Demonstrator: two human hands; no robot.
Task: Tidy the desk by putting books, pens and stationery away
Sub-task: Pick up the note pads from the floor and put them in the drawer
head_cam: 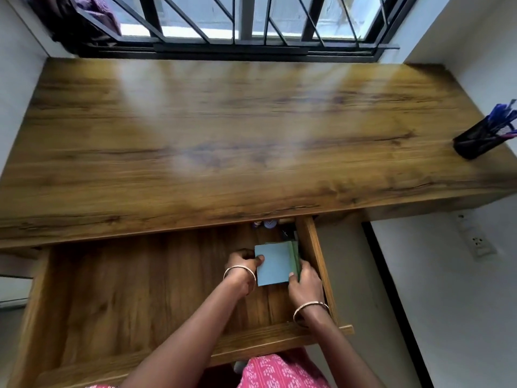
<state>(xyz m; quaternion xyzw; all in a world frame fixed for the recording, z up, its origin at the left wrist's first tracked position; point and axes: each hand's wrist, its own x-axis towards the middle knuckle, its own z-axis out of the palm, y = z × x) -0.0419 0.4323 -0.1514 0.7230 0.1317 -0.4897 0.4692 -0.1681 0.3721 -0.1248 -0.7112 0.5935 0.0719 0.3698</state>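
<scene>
A small stack of books with a light blue cover on top [272,264] lies in the right part of the open wooden drawer [140,281], close to its right wall. My left hand [242,265] grips the stack's left edge, thumb on the cover. At the stack's near right corner, my right hand [305,284] holds the green-edged side with the thumb on top. A black pen holder [472,142] with several blue pens stands at the desk's far right.
The wooden desk top [237,130] runs under a barred window [246,21]. Small items [264,224] sit at the drawer's back, partly hidden under the desk edge. A wall socket [479,243] is on the right wall.
</scene>
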